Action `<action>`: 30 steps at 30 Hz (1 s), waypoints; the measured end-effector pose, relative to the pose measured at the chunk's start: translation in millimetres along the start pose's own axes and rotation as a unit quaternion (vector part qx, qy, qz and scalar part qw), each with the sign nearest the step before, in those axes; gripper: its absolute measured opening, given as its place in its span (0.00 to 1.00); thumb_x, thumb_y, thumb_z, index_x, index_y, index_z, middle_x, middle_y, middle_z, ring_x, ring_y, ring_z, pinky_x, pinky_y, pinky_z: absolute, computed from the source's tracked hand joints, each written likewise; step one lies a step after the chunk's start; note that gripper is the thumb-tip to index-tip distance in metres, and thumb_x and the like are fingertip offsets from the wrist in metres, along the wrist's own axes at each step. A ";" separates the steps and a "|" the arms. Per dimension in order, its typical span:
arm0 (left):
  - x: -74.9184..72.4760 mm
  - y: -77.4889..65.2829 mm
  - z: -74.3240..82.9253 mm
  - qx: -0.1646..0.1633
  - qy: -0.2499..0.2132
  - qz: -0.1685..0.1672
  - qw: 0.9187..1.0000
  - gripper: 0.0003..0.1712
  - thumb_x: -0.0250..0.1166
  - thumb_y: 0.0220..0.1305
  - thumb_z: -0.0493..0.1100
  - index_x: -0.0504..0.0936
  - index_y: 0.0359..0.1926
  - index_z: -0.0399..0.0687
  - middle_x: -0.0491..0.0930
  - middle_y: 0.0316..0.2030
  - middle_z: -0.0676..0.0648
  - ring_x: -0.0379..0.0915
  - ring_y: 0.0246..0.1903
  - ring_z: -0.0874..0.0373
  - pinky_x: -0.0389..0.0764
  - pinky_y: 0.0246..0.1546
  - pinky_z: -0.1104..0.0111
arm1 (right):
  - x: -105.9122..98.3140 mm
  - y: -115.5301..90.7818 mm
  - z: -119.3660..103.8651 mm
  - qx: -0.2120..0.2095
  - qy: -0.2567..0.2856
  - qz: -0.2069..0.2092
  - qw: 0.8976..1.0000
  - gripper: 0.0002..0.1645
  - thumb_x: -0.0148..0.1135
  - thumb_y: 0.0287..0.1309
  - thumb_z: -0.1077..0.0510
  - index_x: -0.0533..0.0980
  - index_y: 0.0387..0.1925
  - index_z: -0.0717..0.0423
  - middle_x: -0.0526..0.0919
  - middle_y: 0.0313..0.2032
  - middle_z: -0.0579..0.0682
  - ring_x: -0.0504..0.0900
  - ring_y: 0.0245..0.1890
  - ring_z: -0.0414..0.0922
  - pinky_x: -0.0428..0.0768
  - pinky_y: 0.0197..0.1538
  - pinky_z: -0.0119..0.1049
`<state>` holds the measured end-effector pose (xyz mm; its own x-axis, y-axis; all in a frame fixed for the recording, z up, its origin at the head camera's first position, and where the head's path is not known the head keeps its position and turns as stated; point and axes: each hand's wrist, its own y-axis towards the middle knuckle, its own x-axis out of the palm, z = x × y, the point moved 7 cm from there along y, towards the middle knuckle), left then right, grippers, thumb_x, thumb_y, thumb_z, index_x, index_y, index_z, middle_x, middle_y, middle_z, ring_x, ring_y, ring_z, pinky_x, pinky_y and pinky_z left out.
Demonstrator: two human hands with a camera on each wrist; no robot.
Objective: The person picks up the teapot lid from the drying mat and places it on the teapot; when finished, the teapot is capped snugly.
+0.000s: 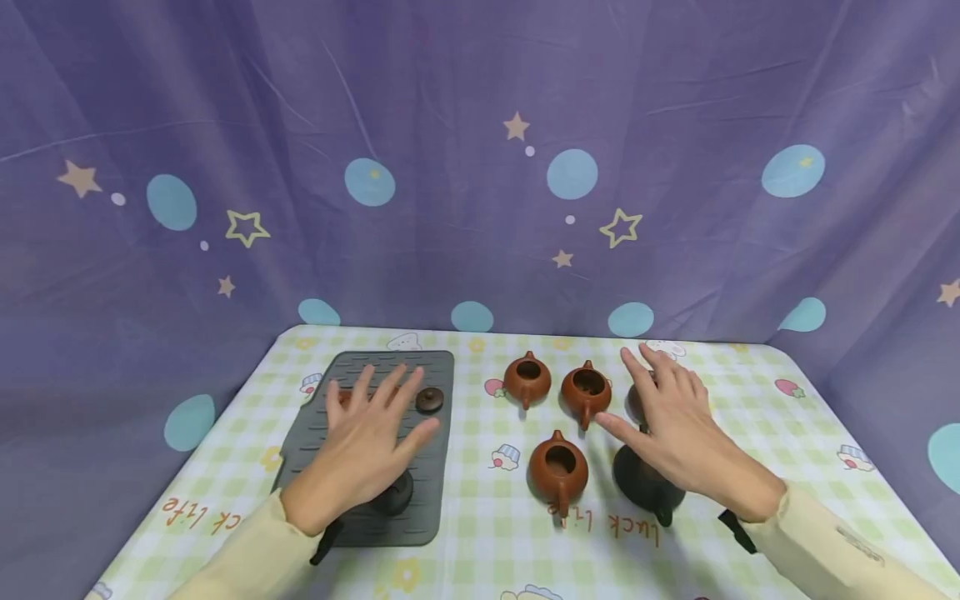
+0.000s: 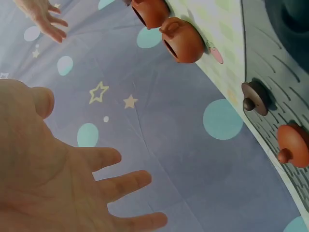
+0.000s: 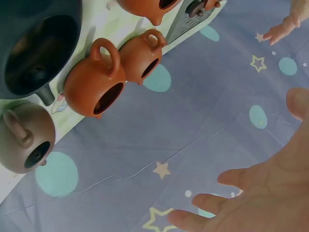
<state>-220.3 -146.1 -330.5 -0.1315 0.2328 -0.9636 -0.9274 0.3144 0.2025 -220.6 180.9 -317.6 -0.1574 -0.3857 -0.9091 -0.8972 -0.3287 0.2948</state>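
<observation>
My left hand (image 1: 367,442) hovers over a grey ridged mat (image 1: 431,525), fingers spread and holding nothing. Under and around it lie small teapot lids: a dark brown lid (image 1: 429,400), a black lid (image 1: 395,497) and an orange-red lid (image 2: 293,145), the last partly hidden by the fingers in the head view. My right hand (image 1: 678,433), also spread and holding nothing, is raised above a black teapot (image 1: 633,479) and a grey-brown teapot (image 3: 31,135), covering part of both. Beside them stand lidless orange-brown teapots: a front one (image 1: 555,483), a middle one (image 1: 577,387) and a far-left one (image 1: 517,385).
A green-and-white checked cloth (image 1: 480,517) with printed cakes and strawberries covers the table. Behind it hangs a purple curtain (image 1: 465,250) with stars and blue ovals. The mat lies left of the teapots, with a strip of cloth between.
</observation>
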 end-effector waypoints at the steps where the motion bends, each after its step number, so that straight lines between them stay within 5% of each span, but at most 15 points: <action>1: 0.2 -0.7 -0.7 0.001 0.000 0.002 1.000 0.42 0.40 0.66 0.72 0.52 0.74 0.58 0.52 0.71 0.44 0.36 0.68 0.34 0.30 0.56 0.34 | -0.3 -1.0 2.1 -0.002 0.001 0.005 1.000 0.51 0.53 0.61 0.33 0.47 0.74 0.55 0.45 0.71 0.63 0.44 0.68 0.64 0.43 0.60 0.64; 8: 6.1 -6.7 -6.7 0.005 0.003 0.009 1.000 0.41 0.42 0.66 0.70 0.55 0.73 0.54 0.55 0.69 0.42 0.41 0.67 0.34 0.34 0.56 0.34 | 3.2 -13.4 19.5 0.015 0.013 0.003 1.000 0.49 0.53 0.62 0.36 0.48 0.73 0.57 0.44 0.71 0.62 0.44 0.67 0.65 0.44 0.59 0.65; 16: 16.8 -16.6 -17.0 0.014 0.011 0.026 1.000 0.37 0.58 0.64 0.61 0.63 0.69 0.51 0.69 0.56 0.44 0.60 0.55 0.43 0.55 0.43 0.45 | 10.1 -30.8 43.0 0.046 0.052 0.010 0.998 0.47 0.55 0.62 0.38 0.49 0.73 0.55 0.47 0.69 0.66 0.50 0.63 0.69 0.47 0.55 0.67; 22: 23.3 -21.6 -25.2 0.018 0.013 0.035 0.999 0.34 0.66 0.59 0.56 0.71 0.63 0.48 0.75 0.47 0.47 0.65 0.43 0.49 0.53 0.33 0.58 | 16.4 -39.8 53.6 0.050 0.078 0.003 0.996 0.47 0.57 0.62 0.40 0.50 0.72 0.56 0.51 0.68 0.66 0.51 0.63 0.66 0.51 0.54 0.66; 30: 33.1 -25.5 -36.1 0.022 -0.004 0.017 1.000 0.25 0.72 0.53 0.52 0.79 0.51 0.51 0.78 0.42 0.51 0.68 0.39 0.54 0.57 0.33 0.58 | 22.9 -46.8 66.5 0.025 0.092 0.020 0.995 0.43 0.61 0.60 0.44 0.56 0.70 0.55 0.59 0.64 0.59 0.59 0.61 0.59 0.64 0.50 0.60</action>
<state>-213.7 -179.6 -373.8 -0.1601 0.2524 -0.9543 -0.9063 0.3456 0.2434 -209.7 244.7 -371.8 -0.1184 -0.5507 -0.8263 -0.9121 -0.2686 0.3097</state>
